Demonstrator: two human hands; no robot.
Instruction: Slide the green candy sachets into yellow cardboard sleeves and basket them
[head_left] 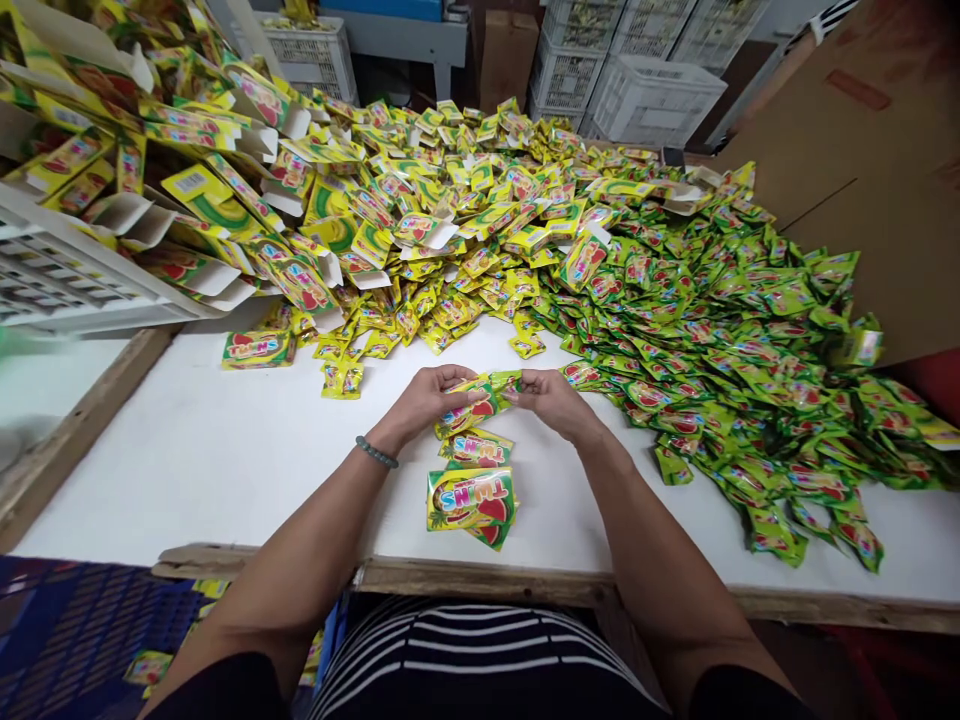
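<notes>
My left hand (439, 395), with a beaded bracelet on its wrist, grips a small yellow-green candy box (474, 402) printed with fruit. At the box's right end, my right hand (551, 400) pinches a green candy sachet (505, 382); whether the sachet is partly inside the box cannot be made out. Just below my hands lies another candy box (476, 449). Nearer to me a "TWINS" box (469, 498) rests on top of a further one, partly covering it.
Yellow sachets and open boxes (420, 230) heap at the back. Green sachets (720, 330) pile on the right. A white crate (90, 270) full of boxes leans at left. One box (259, 349) lies on the white table (247, 450). Cardboard (862, 200) stands at right, a blue crate (82, 630) below.
</notes>
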